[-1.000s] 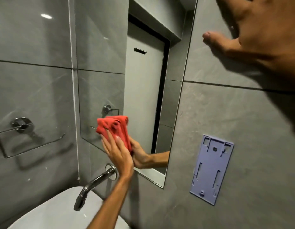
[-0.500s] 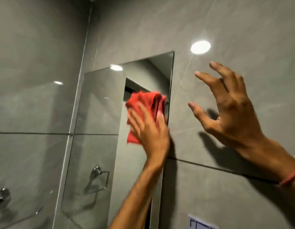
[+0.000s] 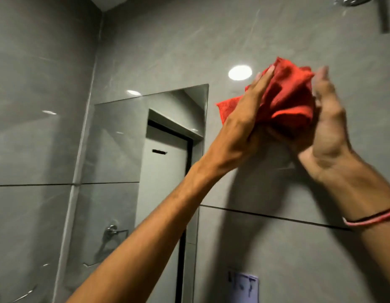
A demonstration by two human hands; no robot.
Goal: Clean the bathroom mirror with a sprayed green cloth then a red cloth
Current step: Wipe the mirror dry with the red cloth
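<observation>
I can read no text, label, brand or number anywhere, neither on the red cloth [image 3: 285, 99] in my hands nor on the blurred lilac plate [image 3: 244, 288] at the lower right of the frame.

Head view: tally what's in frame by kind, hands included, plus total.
Hands: 2, left and right
Red cloth: 1
Mirror: 1
Wristband: 1
Wall bracket: 1
Total: 6
</observation>
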